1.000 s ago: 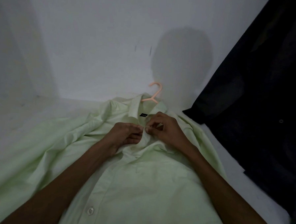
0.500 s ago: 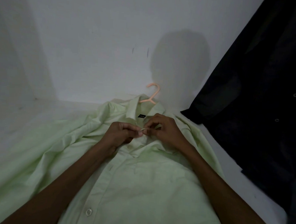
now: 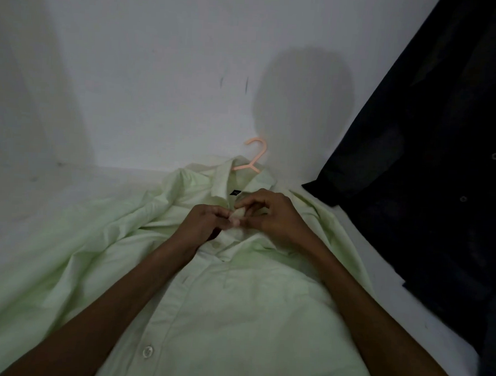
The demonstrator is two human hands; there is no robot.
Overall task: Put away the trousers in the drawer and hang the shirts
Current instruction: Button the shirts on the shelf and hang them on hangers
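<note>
Pale green cloth fills the lower half of the head view: the shirt lies spread, front up, on a white surface, its collar toward the wall. A peach hanger sits inside the collar, with its hook resting against the wall. Both hands meet just below the collar. The left hand has its fingers curled and pinches the placket edge. The right hand pinches a small pale fold of the same edge between thumb and fingertips, touching the left.

Compared with a second ago, the hands stay at the same spot on the shirt. The right fingers now arch a little higher and the pinched fold shows more plainly. The hanger has not shifted.

A white button shows lower on the placket, and a small dark label sits inside the neck. A dark garment hangs at the right, its hem lying beside the shirt's shoulder.
</note>
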